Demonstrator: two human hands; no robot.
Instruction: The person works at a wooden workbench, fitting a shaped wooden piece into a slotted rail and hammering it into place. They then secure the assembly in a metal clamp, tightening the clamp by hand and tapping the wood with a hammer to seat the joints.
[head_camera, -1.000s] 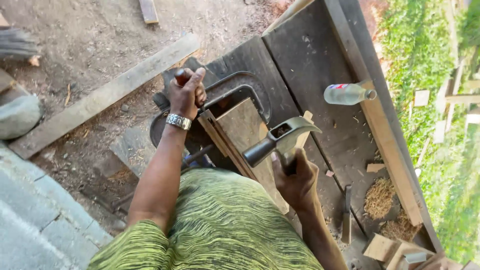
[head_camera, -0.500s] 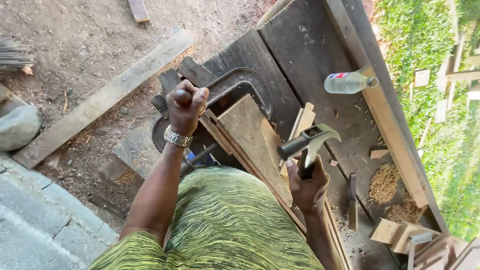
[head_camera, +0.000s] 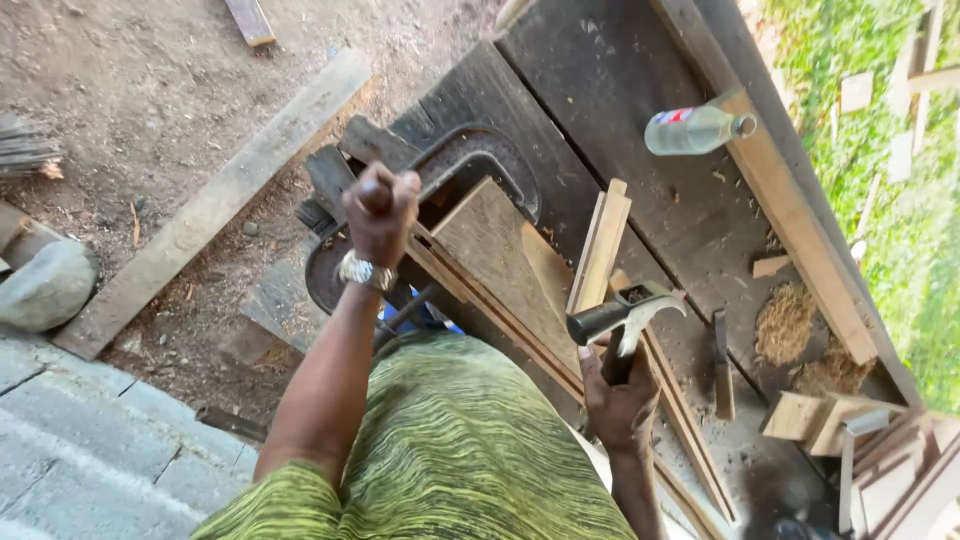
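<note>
A dark, worn wooden surface (head_camera: 640, 110) is being occupied across the upper middle and right of the frame, and a flat triangular wooden board (head_camera: 495, 255) is being kept at the centre of it, just beside a curved metal clamp frame (head_camera: 480, 165). Thin wooden strips (head_camera: 600, 250) are being leaned against the board's right edge. A clear plastic bottle (head_camera: 695, 128) is being left lying on its side toward the upper right, well apart from the work, and a small chisel-like tool (head_camera: 722, 365) is lying near shavings at the right. The claw hammer (head_camera: 625, 315) is being held at centre right by the right hand (head_camera: 618, 400), whose grip is being pressed tight around the handle, with the head raised above the strips. The left hand (head_camera: 378, 205) is being closed in a fist at the board's upper left corner; whether anything small is being pinched inside it cannot be told. By judgement, the blow is best being kept short and square, with the board being steadied firmly and the left fingers being held clear of the hammer's path.
</note>
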